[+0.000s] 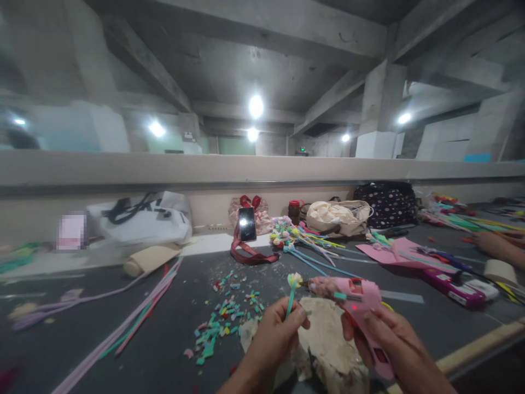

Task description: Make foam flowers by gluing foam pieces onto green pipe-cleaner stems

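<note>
Your left hand (281,328) pinches a green-stemmed flower (293,284) between the fingers, and your right hand (391,336) has its fingers wrapped round the handle of a pink glue gun (365,295), red light glowing. Small, pale yellow-white head on that flower, slim stem near upright, nozzle right beside the petals; whether they touch, I can't tell. Clock centred on the flower now: at five, a rough, pale slab (326,320), partly hidden by both hands. At eight, scraps (225,314) litter the table (159,355), too many to count, your left hand blocking some. Nearly nine, a bundle of sticks (118,326). Ten, one white bag (164,221); eleven, one phone (246,224); twelve, heaped flowers (283,232), overlapping, uncountable. One polka-dot bag (385,202) at two, and out towards three, a co-worker's hand (490,241) beyond one pink sheet (385,251).
</note>
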{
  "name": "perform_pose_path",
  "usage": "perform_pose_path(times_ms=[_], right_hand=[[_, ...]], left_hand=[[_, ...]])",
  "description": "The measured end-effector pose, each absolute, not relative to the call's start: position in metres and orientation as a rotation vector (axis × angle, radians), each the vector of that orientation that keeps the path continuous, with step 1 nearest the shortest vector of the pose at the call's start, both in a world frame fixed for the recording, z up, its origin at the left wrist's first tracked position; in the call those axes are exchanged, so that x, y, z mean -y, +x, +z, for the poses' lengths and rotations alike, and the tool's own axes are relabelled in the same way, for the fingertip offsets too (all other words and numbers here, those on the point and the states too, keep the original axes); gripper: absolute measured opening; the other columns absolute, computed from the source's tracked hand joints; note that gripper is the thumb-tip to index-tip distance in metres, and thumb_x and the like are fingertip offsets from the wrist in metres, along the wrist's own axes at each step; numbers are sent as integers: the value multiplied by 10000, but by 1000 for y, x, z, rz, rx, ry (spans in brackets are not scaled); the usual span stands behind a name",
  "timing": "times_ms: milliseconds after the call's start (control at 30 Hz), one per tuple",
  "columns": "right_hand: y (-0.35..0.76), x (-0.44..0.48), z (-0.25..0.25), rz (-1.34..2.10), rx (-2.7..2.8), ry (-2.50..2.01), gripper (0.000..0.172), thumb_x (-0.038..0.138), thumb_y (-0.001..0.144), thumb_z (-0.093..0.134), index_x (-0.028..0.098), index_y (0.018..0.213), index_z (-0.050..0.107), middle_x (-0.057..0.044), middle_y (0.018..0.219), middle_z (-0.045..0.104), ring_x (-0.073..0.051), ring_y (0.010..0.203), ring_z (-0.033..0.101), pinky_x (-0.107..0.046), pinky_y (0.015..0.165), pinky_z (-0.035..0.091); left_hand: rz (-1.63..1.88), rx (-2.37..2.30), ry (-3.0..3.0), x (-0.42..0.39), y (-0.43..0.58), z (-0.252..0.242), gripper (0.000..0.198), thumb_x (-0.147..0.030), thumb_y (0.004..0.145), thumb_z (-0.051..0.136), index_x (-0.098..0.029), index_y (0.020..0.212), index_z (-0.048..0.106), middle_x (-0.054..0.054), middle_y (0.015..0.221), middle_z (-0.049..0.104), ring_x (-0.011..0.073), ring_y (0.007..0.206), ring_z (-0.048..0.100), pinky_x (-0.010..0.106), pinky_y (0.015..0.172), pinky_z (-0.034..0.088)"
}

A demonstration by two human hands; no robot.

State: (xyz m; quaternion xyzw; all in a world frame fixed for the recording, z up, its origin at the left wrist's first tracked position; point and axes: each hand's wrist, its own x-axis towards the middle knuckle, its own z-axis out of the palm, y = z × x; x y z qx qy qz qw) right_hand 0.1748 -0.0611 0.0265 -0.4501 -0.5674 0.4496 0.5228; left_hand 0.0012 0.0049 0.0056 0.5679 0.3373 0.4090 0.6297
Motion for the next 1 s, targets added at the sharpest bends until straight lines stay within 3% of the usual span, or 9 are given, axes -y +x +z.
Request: perform_pose_path(times_ms=[1000], right_hand=[[172,57,18,1022,1316,-1131,353,488,710,483,164,571,485,49,459,438,-53,353,354,-176,346,228]], left_hand=[[923,-758,1320,-3,2,6,350,-514,568,549,-174,568,463,-131,271,244,28,237,188,190,292,82]])
